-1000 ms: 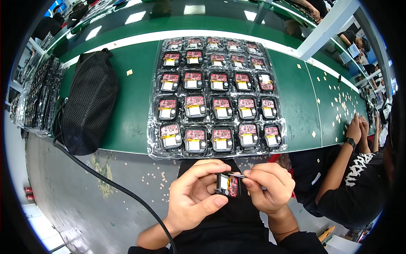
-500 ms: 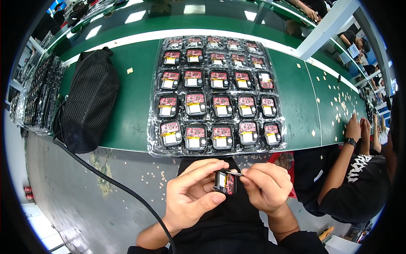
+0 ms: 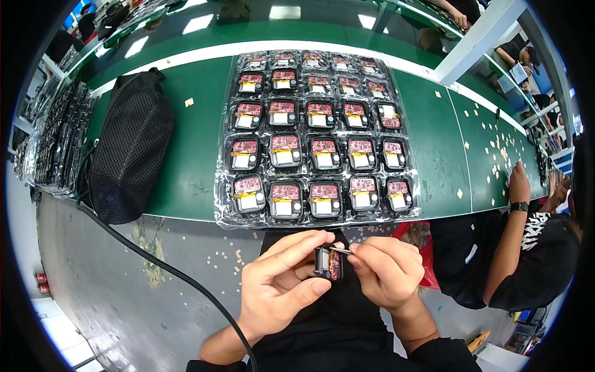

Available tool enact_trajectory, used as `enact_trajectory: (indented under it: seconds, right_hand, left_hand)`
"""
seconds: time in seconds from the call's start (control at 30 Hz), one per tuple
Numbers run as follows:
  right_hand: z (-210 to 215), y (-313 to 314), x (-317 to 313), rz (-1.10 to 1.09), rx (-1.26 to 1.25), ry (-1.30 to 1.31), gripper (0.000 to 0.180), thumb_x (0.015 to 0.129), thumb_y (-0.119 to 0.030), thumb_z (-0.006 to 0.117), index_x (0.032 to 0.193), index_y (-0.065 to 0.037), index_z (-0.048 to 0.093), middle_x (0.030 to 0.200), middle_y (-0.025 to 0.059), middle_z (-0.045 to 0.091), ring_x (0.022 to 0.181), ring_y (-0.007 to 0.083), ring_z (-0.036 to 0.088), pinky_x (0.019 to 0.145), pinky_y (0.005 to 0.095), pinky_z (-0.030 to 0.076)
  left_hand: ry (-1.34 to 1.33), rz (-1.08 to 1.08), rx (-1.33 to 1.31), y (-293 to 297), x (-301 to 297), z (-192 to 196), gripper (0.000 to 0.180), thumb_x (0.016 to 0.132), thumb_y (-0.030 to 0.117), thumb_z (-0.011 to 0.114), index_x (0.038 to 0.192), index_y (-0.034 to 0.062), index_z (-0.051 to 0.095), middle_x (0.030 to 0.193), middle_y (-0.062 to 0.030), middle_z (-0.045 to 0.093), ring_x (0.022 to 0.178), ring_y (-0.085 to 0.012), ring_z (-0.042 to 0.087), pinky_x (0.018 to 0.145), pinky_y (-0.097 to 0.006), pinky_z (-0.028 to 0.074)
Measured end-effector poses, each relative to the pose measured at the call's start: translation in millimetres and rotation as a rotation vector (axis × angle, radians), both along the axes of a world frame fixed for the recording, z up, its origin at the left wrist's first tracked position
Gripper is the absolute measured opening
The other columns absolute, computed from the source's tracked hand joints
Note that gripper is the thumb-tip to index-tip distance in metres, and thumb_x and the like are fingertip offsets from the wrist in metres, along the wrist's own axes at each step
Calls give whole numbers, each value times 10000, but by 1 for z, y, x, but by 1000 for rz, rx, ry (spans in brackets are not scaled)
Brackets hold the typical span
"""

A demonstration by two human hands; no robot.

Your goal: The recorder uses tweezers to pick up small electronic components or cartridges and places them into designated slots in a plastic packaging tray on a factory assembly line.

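In front of my lap, my left hand [image 3: 280, 273] grips a small black watch-like device case [image 3: 323, 273] by its edges, tilted on its side. A red circuit board [image 3: 335, 265] shows inside it. My right hand [image 3: 389, 270] pinches a thin metal tool [image 3: 341, 250], which looks like tweezers, its tip at the case's upper edge; the exact contact is hidden. Beyond my hands, a clear plastic tray [image 3: 224, 186] lies on the green table [image 3: 192, 142]. It bears rows of similar black cases [image 3: 287, 200] with red boards and pale batteries.
A black mesh bag [image 3: 130, 146] lies left of the tray, near stacked plastic trays [image 3: 52, 142]. A black cable [image 3: 167, 273] crosses the lower left. At right sits a co-worker [image 3: 520, 260], arm on the table by scattered small tan pieces [image 3: 502, 155]. A grey post [image 3: 477, 43] rises behind.
The case and both my hands have shifted slightly, the case turning a little more edge-on. The tool stays at its upper edge. The co-worker at right has moved their arms and body.
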State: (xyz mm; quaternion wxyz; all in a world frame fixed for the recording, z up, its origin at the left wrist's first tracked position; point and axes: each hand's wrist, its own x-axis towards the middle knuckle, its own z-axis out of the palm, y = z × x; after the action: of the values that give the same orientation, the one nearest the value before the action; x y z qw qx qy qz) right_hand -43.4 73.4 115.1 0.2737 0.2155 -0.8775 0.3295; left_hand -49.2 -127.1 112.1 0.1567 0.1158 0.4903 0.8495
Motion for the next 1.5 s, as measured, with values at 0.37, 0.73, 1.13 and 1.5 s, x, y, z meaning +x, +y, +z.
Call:
enact_trajectory:
  seconds: [0.37, 0.73, 1.13, 1.5]
  right_hand:
    - [1, 3, 0, 15, -49, -21, 195, 751, -74, 832, 898, -13, 719, 793, 76, 667, 553, 187, 623, 466, 287, 476]
    - [-4, 0, 2, -7, -18, 26, 183, 757, -56, 822, 894, -5, 713, 784, 74, 661, 561, 181, 625, 466, 283, 480]
    - [-7, -1, 4, -5, 64, 91, 194, 748, -43, 824, 899, 3, 711, 797, 65, 656, 538, 158, 599, 450, 270, 458]
    - [9, 2, -5, 54, 67, 21, 212, 742, -68, 834, 905, -2, 716, 797, 69, 666, 588, 175, 640, 496, 281, 512]
  left_hand:
    - [17, -6, 77, 0, -1, -3, 539, 881, -53, 712, 1373, -124, 505, 1389, -198, 475, 1266, -290, 550, 1051, -407, 503]
    - [4, 38, 7, 5, 4, 3, 527, 883, -65, 708, 1372, -110, 518, 1393, -192, 475, 1214, -248, 574, 985, -364, 550]
    - [47, 70, -47, 6, 5, 7, 517, 894, -56, 704, 1375, -105, 520, 1416, -222, 471, 1199, -264, 594, 979, -372, 565]
    - [113, 73, 9, 3, 0, 3, 515, 875, -66, 719, 1355, -101, 536, 1412, -229, 459, 1258, -308, 564, 998, -393, 555]
